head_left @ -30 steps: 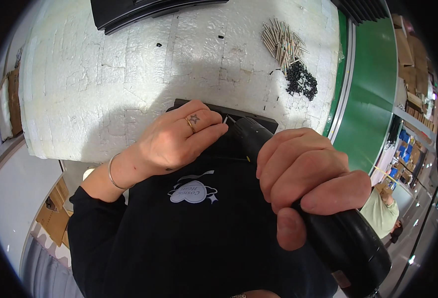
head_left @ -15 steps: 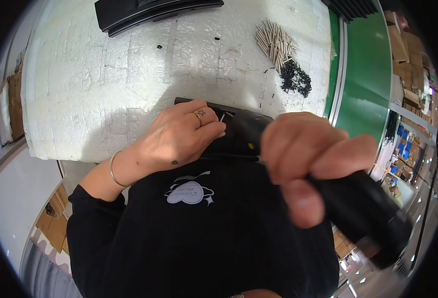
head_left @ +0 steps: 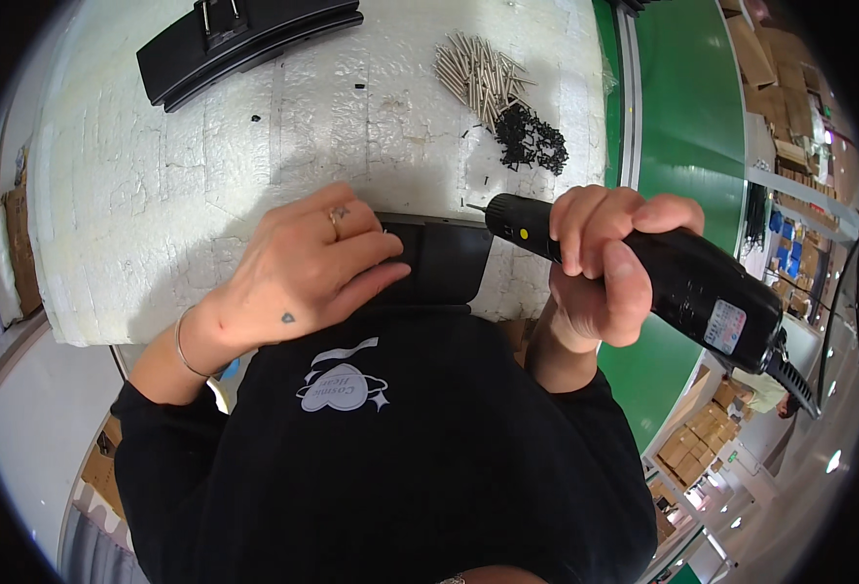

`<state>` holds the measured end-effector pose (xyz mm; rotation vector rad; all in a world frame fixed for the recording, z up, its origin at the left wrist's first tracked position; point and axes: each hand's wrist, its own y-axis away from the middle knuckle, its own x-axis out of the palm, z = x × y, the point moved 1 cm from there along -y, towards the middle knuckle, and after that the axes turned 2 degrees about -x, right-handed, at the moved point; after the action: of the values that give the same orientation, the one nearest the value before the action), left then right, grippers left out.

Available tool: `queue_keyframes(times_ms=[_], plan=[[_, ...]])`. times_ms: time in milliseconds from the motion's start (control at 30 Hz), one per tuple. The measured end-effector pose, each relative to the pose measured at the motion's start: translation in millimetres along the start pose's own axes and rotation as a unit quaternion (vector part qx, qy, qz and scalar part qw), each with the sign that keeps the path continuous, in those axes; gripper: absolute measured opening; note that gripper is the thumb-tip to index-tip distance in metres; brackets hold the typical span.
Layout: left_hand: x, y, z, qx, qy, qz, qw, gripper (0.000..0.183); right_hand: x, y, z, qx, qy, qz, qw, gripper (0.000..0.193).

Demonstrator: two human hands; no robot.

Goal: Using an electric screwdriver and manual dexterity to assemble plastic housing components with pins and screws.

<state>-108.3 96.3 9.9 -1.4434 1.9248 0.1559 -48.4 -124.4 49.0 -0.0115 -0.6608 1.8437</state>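
Note:
A black electric screwdriver [head_left: 704, 287] is gripped in my right hand [head_left: 609, 258]. Its thin bit points left, above the right end of a smooth black panel [head_left: 454, 261] that lies at the table's near edge against my shirt. Over the panel's left part my left hand [head_left: 317, 255] is closed, its fingers curled and pressed together on it. Its fingertips are partly hidden, so any small part beneath them does not show. Bit and panel are apart.
Beyond my hands lie a pile of silver pins [head_left: 485, 78] and a heap of small black screws [head_left: 529, 139]. Another black curved part [head_left: 254, 47], with silver pins standing on it, rests at the far left. Two small black bits lie on the white padded tabletop [head_left: 176, 185].
My right hand has drawn the screwdriver up and away from the panel, leaving its right end uncovered. My left hand stays on the panel. The whole view has shifted slightly.

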Motion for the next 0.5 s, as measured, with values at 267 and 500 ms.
queue_keyframes(times_ms=[267, 500], plan=[[10, -39, 14, 0.045, -0.059, 0.053, 0.996, 0.014, -2, -1, 11, -0.027, -0.037, 0.018, 0.999, 0.031], [25, -46, 18, 0.058, -0.042, 0.046, 0.996, 0.017, 2, 5, 10, -0.018, -0.047, -0.03, 0.998, 0.032]])
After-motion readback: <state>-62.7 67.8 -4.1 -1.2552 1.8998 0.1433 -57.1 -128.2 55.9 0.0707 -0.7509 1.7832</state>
